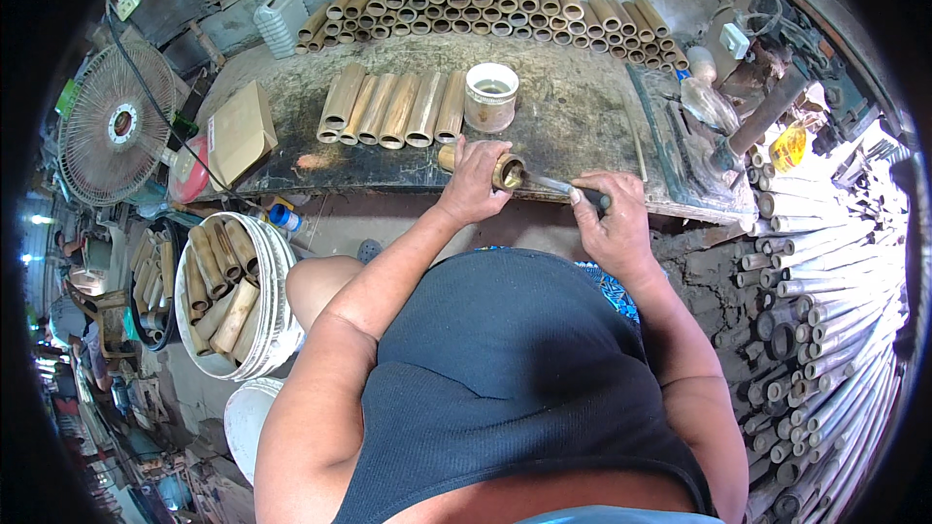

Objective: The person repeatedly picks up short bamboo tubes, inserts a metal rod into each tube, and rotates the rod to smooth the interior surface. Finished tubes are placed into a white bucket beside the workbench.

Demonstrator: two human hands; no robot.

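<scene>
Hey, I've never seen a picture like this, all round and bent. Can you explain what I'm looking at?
Sure. There's no robot here, just a person using two bare hands. The one picture comes from a wide fisheye camera worn on the head, looking down, so straight edges bend near the rim.

The left hand grips a bamboo-like tube. The right hand holds a dark-handled metal tool, pointed at the tube's open end; I can't tell how far in it reaches.

On the bench lie a short row of similar tubes, a white container with liquid in it, and a cardboard box. Behind them is a big stack of tubes.
</scene>
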